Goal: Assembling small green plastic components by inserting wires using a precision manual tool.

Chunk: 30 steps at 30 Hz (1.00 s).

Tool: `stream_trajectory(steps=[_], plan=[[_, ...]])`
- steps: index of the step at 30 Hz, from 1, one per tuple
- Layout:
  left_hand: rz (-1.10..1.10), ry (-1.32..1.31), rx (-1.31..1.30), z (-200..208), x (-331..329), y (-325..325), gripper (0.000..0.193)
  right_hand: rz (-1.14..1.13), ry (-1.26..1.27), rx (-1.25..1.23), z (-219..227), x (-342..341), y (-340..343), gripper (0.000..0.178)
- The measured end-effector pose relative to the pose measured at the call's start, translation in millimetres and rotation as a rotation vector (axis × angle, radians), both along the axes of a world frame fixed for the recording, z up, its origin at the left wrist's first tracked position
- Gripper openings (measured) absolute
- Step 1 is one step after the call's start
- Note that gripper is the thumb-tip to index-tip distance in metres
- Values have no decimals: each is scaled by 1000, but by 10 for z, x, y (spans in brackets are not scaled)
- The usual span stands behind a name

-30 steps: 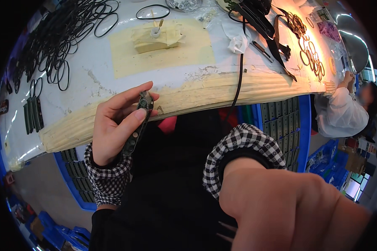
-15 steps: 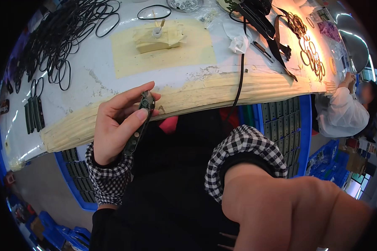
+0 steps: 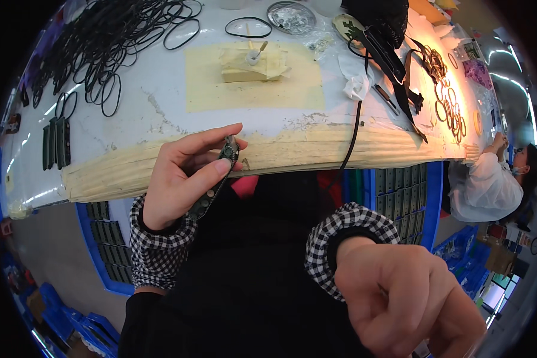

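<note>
Several dark strips [image 3: 58, 143] near bench's [image 3: 131, 113] front-left corner, probably grouped for easy reach. Your left hand [image 3: 188, 176] pinches studded strap [image 3: 207, 198] at bench's front edge, tilted, perhaps so studs face you. Strap lies in left hand, well apart from right hand [image 3: 400, 289]: knuckles bent, fingertips hidden, cannot tell whether pinching anything.
</note>
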<state>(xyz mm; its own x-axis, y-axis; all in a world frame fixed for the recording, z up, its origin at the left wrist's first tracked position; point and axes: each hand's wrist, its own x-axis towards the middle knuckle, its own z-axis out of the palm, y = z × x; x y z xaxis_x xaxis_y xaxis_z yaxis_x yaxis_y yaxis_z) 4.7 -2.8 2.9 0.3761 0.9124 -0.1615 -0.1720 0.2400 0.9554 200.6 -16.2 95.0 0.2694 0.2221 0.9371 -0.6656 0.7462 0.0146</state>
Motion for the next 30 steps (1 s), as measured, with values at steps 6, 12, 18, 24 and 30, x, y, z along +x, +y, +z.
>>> stream_trajectory(steps=[6, 12, 18, 24, 30], plan=[[70, -45, 49, 49, 24, -18, 48, 1, -441, -455, -339, 343, -66, 65], [186, 22, 96, 130, 117, -77, 45, -494, -891, -803, -790, 244, 109, 95], [180, 36, 114, 141, 138, -88, 43, -473, -971, -847, -694, 90, 142, 20], [112, 17, 114, 161, 101, -79, 44, -376, -890, -716, -777, 95, 232, 22], [83, 9, 90, 157, 48, -77, 46, -372, -1032, -654, -717, 118, 284, 19]])
